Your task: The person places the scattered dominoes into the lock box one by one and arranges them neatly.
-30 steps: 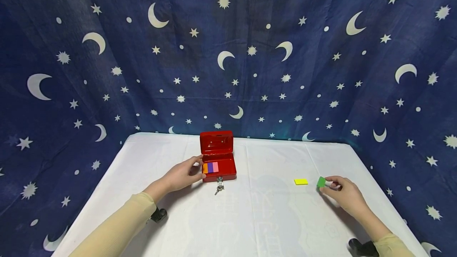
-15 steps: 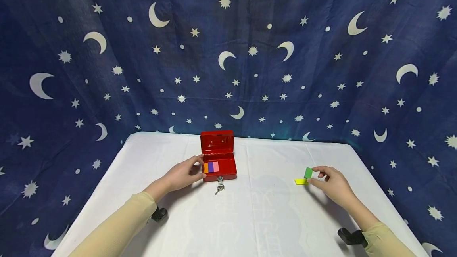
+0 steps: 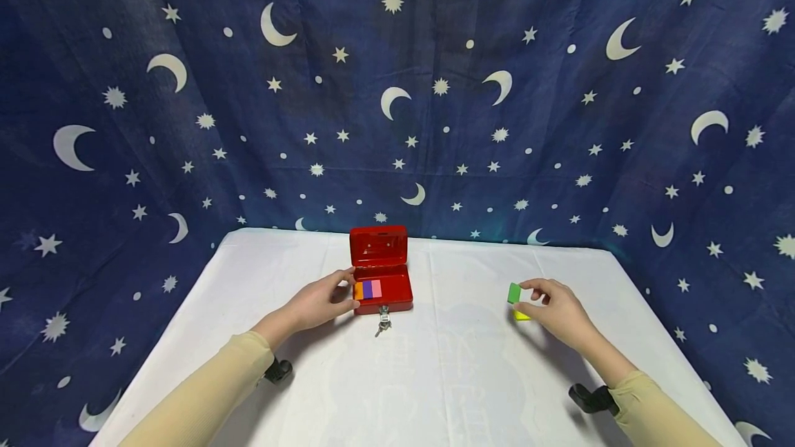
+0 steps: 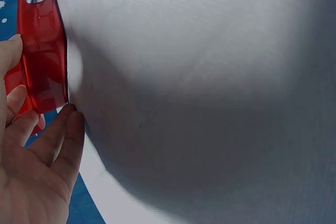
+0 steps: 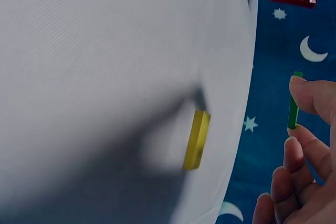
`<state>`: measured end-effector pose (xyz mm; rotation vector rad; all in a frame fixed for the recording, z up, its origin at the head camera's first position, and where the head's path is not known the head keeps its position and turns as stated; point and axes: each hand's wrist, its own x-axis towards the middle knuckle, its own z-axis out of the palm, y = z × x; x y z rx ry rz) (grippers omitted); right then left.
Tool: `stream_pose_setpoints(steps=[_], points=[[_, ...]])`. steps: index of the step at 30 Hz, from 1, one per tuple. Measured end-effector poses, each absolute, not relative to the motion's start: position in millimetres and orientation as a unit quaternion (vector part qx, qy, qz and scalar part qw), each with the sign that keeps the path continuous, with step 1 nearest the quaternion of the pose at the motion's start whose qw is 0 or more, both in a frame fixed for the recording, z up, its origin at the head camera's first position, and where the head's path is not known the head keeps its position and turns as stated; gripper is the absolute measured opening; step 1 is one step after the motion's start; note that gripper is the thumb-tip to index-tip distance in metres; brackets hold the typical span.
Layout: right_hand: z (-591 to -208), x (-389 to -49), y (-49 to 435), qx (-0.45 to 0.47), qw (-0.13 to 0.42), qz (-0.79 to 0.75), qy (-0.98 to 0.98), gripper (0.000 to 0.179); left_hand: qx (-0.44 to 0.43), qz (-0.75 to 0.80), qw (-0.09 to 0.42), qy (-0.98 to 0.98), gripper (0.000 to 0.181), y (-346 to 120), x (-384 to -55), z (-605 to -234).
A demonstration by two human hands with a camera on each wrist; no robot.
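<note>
A small red metal cash box stands with its lid up. In its left part lie an orange, a purple and a pink block side by side. My left hand holds the box's left end, thumb at the front corner and fingers toward the back. My right hand pinches a flat green block between thumb and index finger, raised off the table. Below it a yellow block lies on the cloth, partly covered by the right hand in the head view.
A bunch of keys hangs from the lock at the box's front. White cloth covers the table. A dark blue curtain with moons and stars surrounds it at the back and sides.
My right hand has carried the green block leftward, from right of the yellow block to above it. The left hand stays at the box.
</note>
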<state>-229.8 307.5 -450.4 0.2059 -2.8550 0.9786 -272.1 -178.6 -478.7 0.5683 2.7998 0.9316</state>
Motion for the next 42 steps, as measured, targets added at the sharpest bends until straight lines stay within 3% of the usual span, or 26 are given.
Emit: stream_pose_setpoints(steps=[34, 42], points=[[-448.1, -260.7, 224.4, 0.131, 0.044, 0.336, -0.932, 0.042, 0.184, 0.309, 0.072, 0.930, 0.044, -179.0, -272.4, -478.8], [-446.9, -268.3, 205.1, 0.130, 0.031, 0.325, -0.936, 0.042, 0.182, 0.302, 0.076, 0.933, 0.053, -178.3, -273.6, -478.6]])
